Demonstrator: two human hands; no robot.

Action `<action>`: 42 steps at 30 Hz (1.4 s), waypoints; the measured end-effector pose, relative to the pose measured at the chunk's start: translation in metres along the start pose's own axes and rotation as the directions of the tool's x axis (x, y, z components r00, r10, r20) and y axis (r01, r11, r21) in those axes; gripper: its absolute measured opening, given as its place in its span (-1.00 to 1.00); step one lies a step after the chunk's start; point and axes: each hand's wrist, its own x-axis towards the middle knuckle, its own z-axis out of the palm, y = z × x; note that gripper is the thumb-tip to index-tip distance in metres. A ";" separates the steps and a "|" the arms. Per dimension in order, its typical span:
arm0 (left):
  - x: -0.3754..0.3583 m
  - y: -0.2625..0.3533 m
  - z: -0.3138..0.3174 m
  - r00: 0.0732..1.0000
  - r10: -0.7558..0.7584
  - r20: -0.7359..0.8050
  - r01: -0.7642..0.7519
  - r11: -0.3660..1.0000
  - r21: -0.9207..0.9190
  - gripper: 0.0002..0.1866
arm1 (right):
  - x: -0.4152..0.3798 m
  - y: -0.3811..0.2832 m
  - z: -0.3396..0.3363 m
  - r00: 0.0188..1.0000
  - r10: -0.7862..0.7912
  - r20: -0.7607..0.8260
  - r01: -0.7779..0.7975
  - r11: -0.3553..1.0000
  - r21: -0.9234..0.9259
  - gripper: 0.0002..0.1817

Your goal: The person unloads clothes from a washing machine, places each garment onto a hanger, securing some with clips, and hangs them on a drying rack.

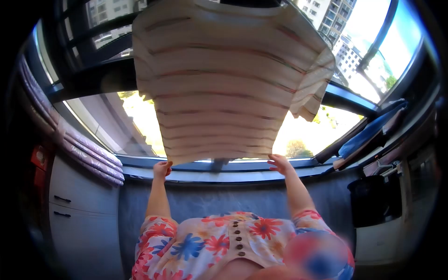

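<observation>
A pale striped T-shirt (224, 88) hangs spread out in front of the window, its hem towards me and its neckline up at the top of the view. What it hangs from is not visible. My left hand (162, 169) is closed on the hem's left corner. At the right corner, my right hand (279, 164) pinches the hem between thumb and fingertips, its other fingers loosely apart. Between the two hands the hem is stretched fairly straight.
Large windows (322, 135) with dark frames face me, with buildings outside. A patterned curtain (91, 151) is gathered at left above a pale cabinet (84, 228). To the right hang blue and dark clothes (373, 128), above a black bin-like container (373, 198).
</observation>
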 end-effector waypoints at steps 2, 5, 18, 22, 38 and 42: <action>-0.004 0.016 0.000 0.999 0.019 0.031 -0.024 0.987 0.159 -0.64 | -0.011 -0.014 -0.001 1.000 -0.012 -0.003 0.012 0.999 -0.053 -0.65; 0.004 0.053 0.004 0.981 0.151 0.119 -0.168 0.974 0.152 -0.51 | -0.016 -0.035 -0.012 0.996 -0.082 -0.041 0.081 0.996 -0.022 -0.67; -0.130 0.351 0.024 0.200 0.944 -0.264 -0.949 0.253 0.187 -0.82 | -0.122 -0.224 -0.040 0.481 -0.843 -0.241 0.876 0.469 0.110 -0.60; -0.134 0.421 0.032 0.033 0.997 -0.075 -0.982 0.047 0.181 -0.73 | -0.168 -0.274 -0.014 0.299 -0.942 -0.153 0.939 0.319 -0.130 -0.48; -0.093 0.432 0.009 -0.033 0.928 0.371 -0.788 -0.252 0.561 -0.50 | -0.168 -0.316 -0.008 0.367 -0.927 0.082 0.930 0.362 -0.066 -0.78; -0.070 0.434 0.000 -0.031 0.943 0.331 -0.883 -0.181 0.433 -0.64 | -0.164 -0.318 -0.004 0.408 -0.911 0.054 0.912 0.409 0.010 -0.79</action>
